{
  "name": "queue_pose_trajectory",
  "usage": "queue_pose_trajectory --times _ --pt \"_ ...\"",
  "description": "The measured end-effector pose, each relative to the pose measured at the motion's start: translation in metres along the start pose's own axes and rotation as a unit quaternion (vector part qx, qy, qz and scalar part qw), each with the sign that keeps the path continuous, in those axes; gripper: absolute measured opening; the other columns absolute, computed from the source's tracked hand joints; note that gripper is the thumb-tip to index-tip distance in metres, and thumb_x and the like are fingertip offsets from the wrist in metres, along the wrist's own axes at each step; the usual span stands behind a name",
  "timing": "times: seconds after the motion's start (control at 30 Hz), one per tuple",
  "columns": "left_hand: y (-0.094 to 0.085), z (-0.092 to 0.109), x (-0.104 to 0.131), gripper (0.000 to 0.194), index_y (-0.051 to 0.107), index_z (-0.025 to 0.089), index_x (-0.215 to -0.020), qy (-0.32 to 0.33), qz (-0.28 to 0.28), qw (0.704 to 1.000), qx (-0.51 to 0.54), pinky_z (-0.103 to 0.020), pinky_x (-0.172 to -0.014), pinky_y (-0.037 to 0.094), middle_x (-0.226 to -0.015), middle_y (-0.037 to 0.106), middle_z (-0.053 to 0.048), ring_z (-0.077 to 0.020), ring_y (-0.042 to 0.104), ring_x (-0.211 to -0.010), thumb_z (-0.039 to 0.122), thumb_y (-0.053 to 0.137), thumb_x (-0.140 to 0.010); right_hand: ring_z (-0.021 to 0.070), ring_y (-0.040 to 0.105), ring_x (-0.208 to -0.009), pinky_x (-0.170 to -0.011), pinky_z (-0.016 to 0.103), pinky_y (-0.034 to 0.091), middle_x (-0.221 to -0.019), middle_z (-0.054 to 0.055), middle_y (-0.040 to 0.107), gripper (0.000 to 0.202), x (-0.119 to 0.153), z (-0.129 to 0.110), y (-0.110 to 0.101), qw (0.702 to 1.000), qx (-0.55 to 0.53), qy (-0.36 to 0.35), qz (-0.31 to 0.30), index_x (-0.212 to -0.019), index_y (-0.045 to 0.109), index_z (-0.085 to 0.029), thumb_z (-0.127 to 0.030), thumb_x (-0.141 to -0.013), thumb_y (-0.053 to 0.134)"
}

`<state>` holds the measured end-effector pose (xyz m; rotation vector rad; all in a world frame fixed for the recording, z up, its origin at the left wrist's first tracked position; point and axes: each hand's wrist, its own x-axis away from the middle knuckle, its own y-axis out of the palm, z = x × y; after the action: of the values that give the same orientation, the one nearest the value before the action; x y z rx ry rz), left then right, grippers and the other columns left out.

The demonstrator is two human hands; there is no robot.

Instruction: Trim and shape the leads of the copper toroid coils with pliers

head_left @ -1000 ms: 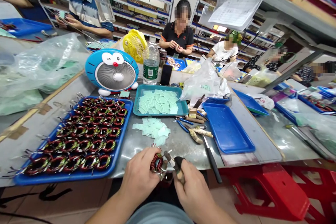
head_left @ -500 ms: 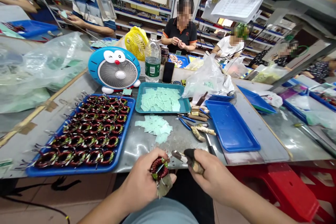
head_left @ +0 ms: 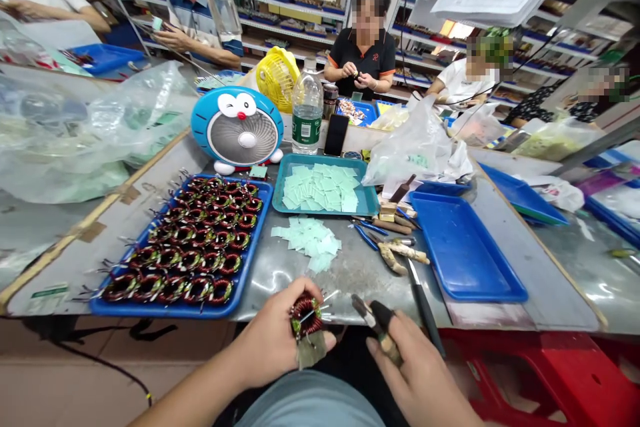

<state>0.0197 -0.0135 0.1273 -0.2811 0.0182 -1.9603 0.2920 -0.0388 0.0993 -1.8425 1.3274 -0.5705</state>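
Note:
A ring-shaped coil (head_left: 306, 317) wound with dark red wire is gripped in my left hand (head_left: 273, 340), its thin leads sticking up to the right. An olive-grey wrap (head_left: 311, 349) covers part of that hand's fingers below the coil. My right hand (head_left: 417, 360) is closed around a tool with a wrapped handle (head_left: 387, 341); its dark tip points up and left, apart from the coil. Something black covers one right fingertip. Rows of similar coils (head_left: 193, 237) fill a blue tray (head_left: 163, 307) at the left. Pale green squares (head_left: 317, 240) lie loose on the metal table (head_left: 260, 267).
A teal tray (head_left: 376, 203) of green squares stands behind the loose ones. Pliers (head_left: 393, 257), a knife (head_left: 425, 307) and an empty blue tray (head_left: 470, 247) are at the right. A fan (head_left: 245, 130) and bottle (head_left: 307, 113) stand behind; people sit beyond.
The tool in my right hand has moved away from the coil, to the right and down. The view has shifted, so the tables and trays appear displaced. My left hand still holds the coil.

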Motion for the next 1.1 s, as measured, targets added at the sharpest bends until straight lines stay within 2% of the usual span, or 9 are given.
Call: queue_pose_trajectory --times 0.07,0.23,0.4,0.63,0.7,0.83,0.93,1.0,1.1 --pt "0.0 0.0 -0.002 0.043 0.048 0.022 -0.101 -0.002 0.006 1.0 0.027 -0.022 -0.06 0.036 -0.074 0.047 0.008 -0.0111 0.04 -0.066 0.033 0.081 -0.076 0.021 0.066 -0.097 -0.087 0.03 0.056 -0.105 0.008 0.065 0.036 0.001 -0.003 0.0 1.0 -0.008 -0.016 -0.023 -0.135 0.056 -0.024 -0.027 -0.1 0.052" --pt "0.005 -0.002 -0.004 0.048 0.055 0.021 -0.109 -0.012 0.035 0.999 0.041 -0.023 -0.064 0.039 -0.077 0.051 0.006 -0.012 0.045 -0.068 0.032 0.084 -0.072 0.0166 0.065 -0.079 -0.072 0.023 0.057 -0.089 0.005 0.065 0.017 0.007 -0.007 0.016 0.997 -0.043 0.021 -0.059 -0.111 0.062 -0.019 -0.03 -0.1 0.054" --pt "0.013 -0.007 -0.005 0.042 0.059 0.019 -0.103 -0.02 0.079 0.997 0.016 -0.024 -0.064 0.037 -0.075 0.055 0.005 -0.0126 0.046 -0.068 0.024 0.083 -0.069 0.0238 0.064 -0.104 -0.087 0.033 0.058 -0.118 0.011 0.063 0.055 0.008 -0.008 0.015 0.993 0.041 -0.111 -0.004 -0.149 0.045 -0.025 -0.015 -0.095 0.053" --pt "0.018 0.007 -0.006 0.029 0.055 0.019 -0.091 -0.013 0.074 0.997 -0.033 -0.023 -0.059 0.035 -0.07 0.053 0.007 -0.0118 0.043 -0.066 0.016 0.072 -0.068 0.0254 0.062 -0.089 -0.073 0.036 0.056 -0.108 0.013 0.066 0.052 -0.005 -0.018 0.006 0.974 0.13 -0.181 0.04 -0.139 0.054 -0.019 -0.009 -0.089 0.049" --pt "0.019 0.008 -0.001 0.025 0.054 0.02 -0.088 -0.012 0.046 0.997 -0.056 -0.023 -0.057 0.034 -0.07 0.053 0.007 -0.0115 0.042 -0.064 0.017 0.07 -0.069 0.0227 0.062 -0.083 -0.07 0.033 0.055 -0.099 0.01 0.067 0.042 -0.011 -0.014 -0.007 0.978 0.107 -0.173 0.048 -0.133 0.058 -0.019 -0.012 -0.092 0.048" --pt "0.021 0.001 0.012 0.021 0.055 0.021 -0.083 -0.004 -0.054 0.992 -0.115 -0.024 -0.058 0.033 -0.068 0.053 0.008 -0.0109 0.042 -0.062 0.021 0.072 -0.07 0.0156 0.056 -0.062 -0.055 0.025 0.048 -0.076 0.003 0.061 0.014 -0.023 0.004 -0.059 0.991 0.066 -0.045 0.106 -0.103 0.064 -0.021 -0.032 -0.101 0.054" --pt "0.019 -0.004 0.012 0.024 0.054 0.021 -0.087 -0.067 -0.016 0.996 -0.05 -0.023 -0.06 0.035 -0.072 0.052 0.007 -0.0117 0.044 -0.066 0.026 0.074 -0.074 0.02 0.063 -0.083 -0.07 0.029 0.053 -0.098 0.007 0.066 0.031 -0.023 0.007 -0.08 0.987 0.11 -0.078 0.084 -0.13 0.06 -0.025 -0.034 -0.1 0.058" --pt "0.016 -0.002 0.006 0.029 0.054 0.02 -0.088 -0.086 0.026 0.996 -0.009 -0.024 -0.062 0.036 -0.073 0.051 0.007 -0.0123 0.045 -0.069 0.03 0.077 -0.076 0.0228 0.063 -0.096 -0.081 0.033 0.055 -0.112 0.01 0.064 0.045 -0.018 0.001 -0.068 0.984 0.113 -0.135 0.027 -0.142 0.051 -0.027 -0.026 -0.098 0.058" --pt "0.013 0.005 -0.003 0.035 0.055 0.019 -0.089 -0.072 0.027 0.997 0.021 -0.024 -0.062 0.037 -0.073 0.053 0.007 -0.0123 0.045 -0.068 0.03 0.082 -0.071 0.0259 0.06 -0.097 -0.081 0.038 0.055 -0.116 0.013 0.061 0.058 -0.01 -0.01 -0.028 0.979 0.117 -0.168 -0.021 -0.149 0.043 -0.023 -0.012 -0.093 0.053"
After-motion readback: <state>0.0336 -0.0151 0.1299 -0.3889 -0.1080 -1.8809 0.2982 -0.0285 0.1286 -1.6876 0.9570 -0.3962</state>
